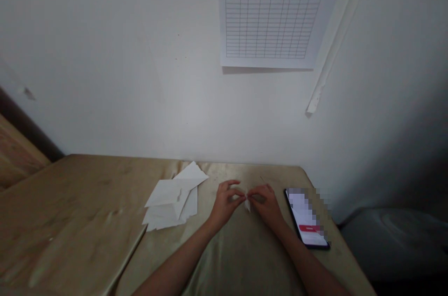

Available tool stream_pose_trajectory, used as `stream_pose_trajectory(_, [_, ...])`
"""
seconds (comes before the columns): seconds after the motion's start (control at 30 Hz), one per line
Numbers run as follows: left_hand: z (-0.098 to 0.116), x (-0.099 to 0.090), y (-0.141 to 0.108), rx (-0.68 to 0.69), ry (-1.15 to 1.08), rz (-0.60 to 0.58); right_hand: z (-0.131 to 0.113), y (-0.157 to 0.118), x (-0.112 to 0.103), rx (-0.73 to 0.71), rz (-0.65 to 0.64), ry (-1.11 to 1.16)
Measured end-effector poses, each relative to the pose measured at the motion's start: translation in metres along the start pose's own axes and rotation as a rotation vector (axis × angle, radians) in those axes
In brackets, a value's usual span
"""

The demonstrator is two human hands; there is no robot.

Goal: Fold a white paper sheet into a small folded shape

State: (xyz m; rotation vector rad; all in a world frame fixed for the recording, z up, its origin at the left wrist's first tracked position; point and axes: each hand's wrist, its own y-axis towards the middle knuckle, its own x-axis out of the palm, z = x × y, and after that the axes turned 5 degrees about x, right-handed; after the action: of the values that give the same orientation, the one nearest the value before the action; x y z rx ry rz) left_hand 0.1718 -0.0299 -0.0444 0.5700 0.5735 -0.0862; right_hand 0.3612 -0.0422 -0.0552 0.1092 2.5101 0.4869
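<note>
Both hands meet above the middle of the covered table, pinching a small white piece of paper (247,204) between them. My left hand (227,199) grips it with thumb and forefinger, the other fingers curled loosely above. From the other side, my right hand (266,201) pinches the same piece at its upper edge. Much of the paper is hidden by the fingertips, so its full shape cannot be made out. Left of my left hand lies a loose pile of white paper sheets (168,193), overlapping at different angles.
To the right of my right hand lies a phone (313,235) with its screen lit. The shiny tan tabletop (87,212) meets a white wall, where a printed table sheet (269,20) hangs. A wooden edge (17,151) stands at far left, a grey rounded object (392,235) at right.
</note>
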Motion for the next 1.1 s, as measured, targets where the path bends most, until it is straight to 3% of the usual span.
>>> stream_pose_trajectory(0.3, [0.004, -0.004, 0.001, 0.02, -0.031, 0.023, -0.009, -0.001, -0.004, -0.05, 0.006, 0.098])
stream_pose_trajectory(0.57, [-0.009, 0.002, 0.0, 0.079, -0.074, 0.066, -0.004, 0.001, 0.0, -0.047, 0.013, 0.174])
stream_pose_trajectory(1.1, [-0.009, 0.002, -0.001, 0.118, -0.043, 0.025, 0.003, 0.002, 0.003, 0.043, 0.004, 0.256])
